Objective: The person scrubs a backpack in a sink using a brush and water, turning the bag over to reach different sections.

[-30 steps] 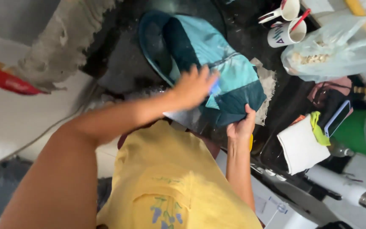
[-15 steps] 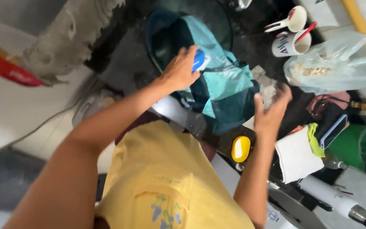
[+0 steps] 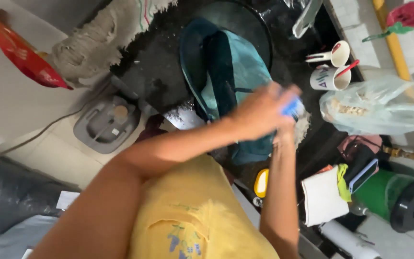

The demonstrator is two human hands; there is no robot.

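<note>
A black counter (image 3: pixel 168 72) carries a teal bag (image 3: pixel 231 76) lying near its middle, with a clear plastic bag (image 3: pixel 384 108) and two white mugs (image 3: pixel 334 64) toward its right edge and a grey mop head (image 3: pixel 92 45) at its left edge. Over the bag's right side both hands meet: the left hand (image 3: pixel 257 112) is curled around a small blue thing (image 3: pixel 291 106), pinching it. The right hand (image 3: pixel 286 132) rises just beneath it, mostly hidden, so I cannot tell its grip.
</note>
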